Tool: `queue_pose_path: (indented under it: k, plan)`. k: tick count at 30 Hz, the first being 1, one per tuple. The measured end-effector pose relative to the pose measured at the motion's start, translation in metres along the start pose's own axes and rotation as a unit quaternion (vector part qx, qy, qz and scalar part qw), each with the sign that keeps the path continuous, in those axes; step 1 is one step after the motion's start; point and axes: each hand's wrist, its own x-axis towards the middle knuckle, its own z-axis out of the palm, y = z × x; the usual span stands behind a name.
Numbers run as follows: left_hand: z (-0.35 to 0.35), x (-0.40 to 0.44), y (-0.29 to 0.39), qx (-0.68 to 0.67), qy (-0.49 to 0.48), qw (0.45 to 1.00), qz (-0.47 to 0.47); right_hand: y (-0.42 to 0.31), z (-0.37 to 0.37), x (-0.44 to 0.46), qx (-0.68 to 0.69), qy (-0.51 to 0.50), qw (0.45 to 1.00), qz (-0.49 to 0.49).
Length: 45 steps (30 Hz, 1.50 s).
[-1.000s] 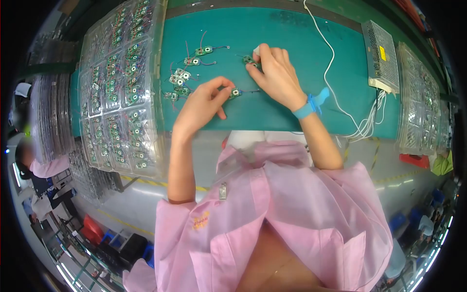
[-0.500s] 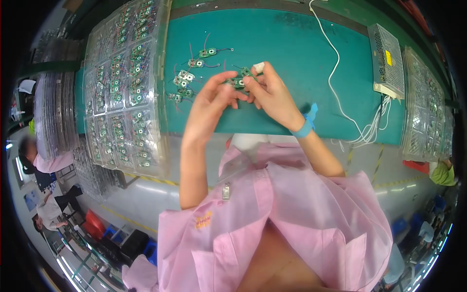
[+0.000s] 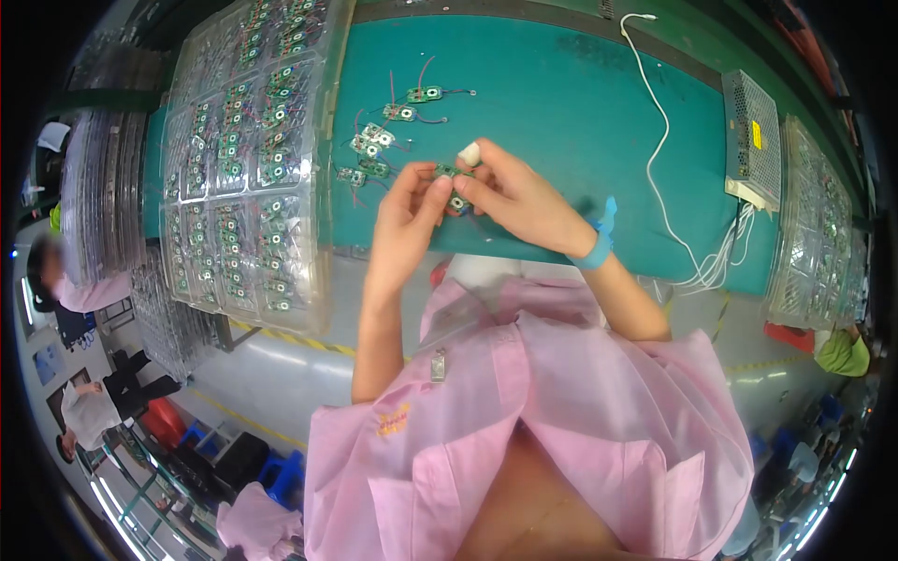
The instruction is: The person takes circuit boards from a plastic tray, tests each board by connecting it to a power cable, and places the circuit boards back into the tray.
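Both hands meet over the near part of the green mat. My left hand pinches one side of a small green circuit board. From the other side my right hand grips it too, with a white cover on one fingertip and a blue band at the wrist. A second board shows between the fingertips; which hand bears it is unclear. Left of the hands lie several loose boards with thin wires, among them one at the top and one low at the left.
Clear trays filled with boards stand at the left, with stacked trays beyond. A metal mesh power supply and white cables are at the right, beside more trays. People are visible in the background.
My left hand has moved right and my right hand left and nearer, bringing the boards together between them. The whole view has shifted slightly.
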Motion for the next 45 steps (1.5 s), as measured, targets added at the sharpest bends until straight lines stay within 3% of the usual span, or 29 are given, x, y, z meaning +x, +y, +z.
queue_pose_path:
  k: [3, 5, 6, 8, 14, 16, 18, 24, 28, 31, 33, 38, 45]
  plan:
    - [-0.017, -0.001, -0.010, -0.042, 0.021, 0.999, -0.008, -0.003, 0.001, 0.017, -0.116, 0.001, 0.992, -0.055]
    - [-0.022, -0.001, -0.009, -0.052, 0.024, 0.998, -0.015, -0.006, -0.005, 0.040, -0.267, 0.152, 0.941, -0.141]
    - [-0.023, -0.001, -0.009, -0.062, 0.027, 0.997, -0.024, -0.003, -0.006, 0.055, -0.270, 0.151, 0.940, -0.141]
    - [-0.025, -0.001, -0.008, -0.080, 0.030, 0.996, -0.039, 0.008, -0.005, 0.081, -0.444, 0.245, 0.847, -0.157]
    - [-0.025, -0.001, -0.006, -0.069, 0.034, 0.997, -0.029, 0.024, -0.007, 0.088, -0.498, 0.201, 0.823, -0.185]
    - [-0.026, 0.001, -0.006, -0.065, 0.029, 0.997, -0.025, 0.016, -0.010, 0.068, -0.242, 0.138, 0.952, -0.125]
    - [-0.023, 0.003, -0.007, -0.061, 0.019, 0.998, -0.024, 0.010, -0.010, 0.045, 0.036, 0.069, 0.996, -0.047]
    - [-0.009, 0.012, -0.006, -0.061, -0.007, 0.998, -0.027, 0.014, 0.008, 0.017, 0.107, 0.030, 0.994, -0.025]
    - [-0.001, 0.016, -0.005, -0.086, -0.011, 0.996, -0.026, 0.012, 0.006, 0.012, 0.130, 0.063, 0.989, -0.014]
    - [0.001, 0.018, 0.003, -0.115, -0.025, 0.992, -0.053, 0.015, 0.001, 0.008, 0.116, 0.032, 0.992, -0.036]
    - [0.000, 0.022, 0.000, -0.121, -0.059, 0.990, -0.050, 0.014, 0.000, 0.005, 0.039, 0.075, 0.995, -0.043]
    - [-0.001, 0.022, 0.010, -0.118, -0.098, 0.986, -0.069, -0.001, 0.005, -0.002, 0.028, 0.097, 0.994, -0.050]
    - [0.004, 0.014, 0.010, -0.115, -0.038, 0.992, -0.024, 0.002, 0.009, 0.000, 0.043, 0.086, 0.994, -0.047]
